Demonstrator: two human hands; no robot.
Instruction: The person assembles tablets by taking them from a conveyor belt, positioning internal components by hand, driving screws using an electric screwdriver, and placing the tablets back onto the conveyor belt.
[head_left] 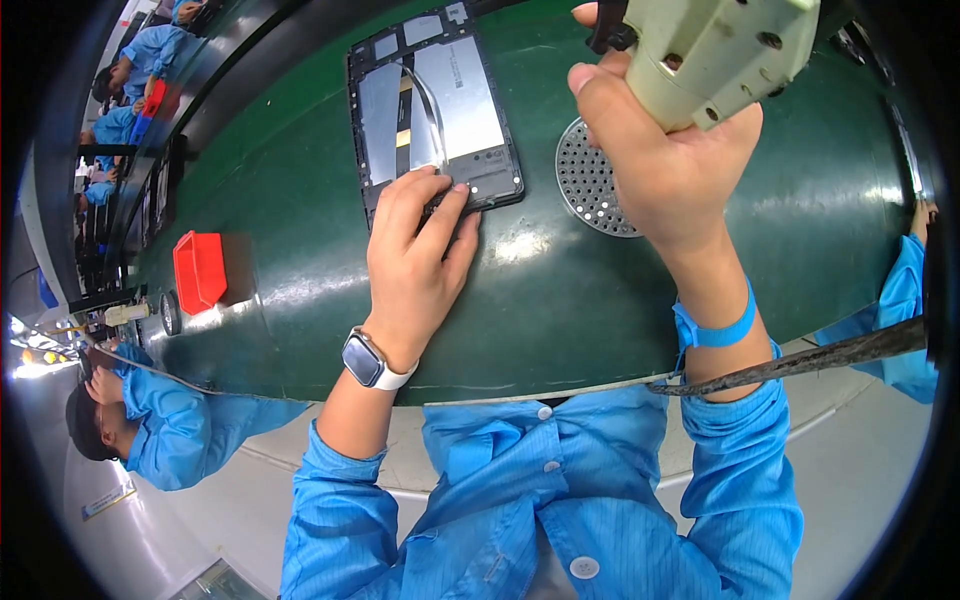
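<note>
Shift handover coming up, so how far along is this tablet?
Done: the tablet lies opened, back cover off, flat cable exposed. In hand: left hand pins its lower edge; right hand holds the beige power tool raised. Left: the tool hasn't touched it; no back cover in view.

The cream power tool (715, 55) in the right hand (665, 160) runs off the picture's top edge, so its tip is unseen. The left hand (415, 250) covers the near corner of the opened tablet (435, 110). The perforated metal disc (590, 185) is half hidden behind the right hand. Parts inside the red bin (198, 270) near the green bench's (560, 300) left edge are too small to tell.
</note>
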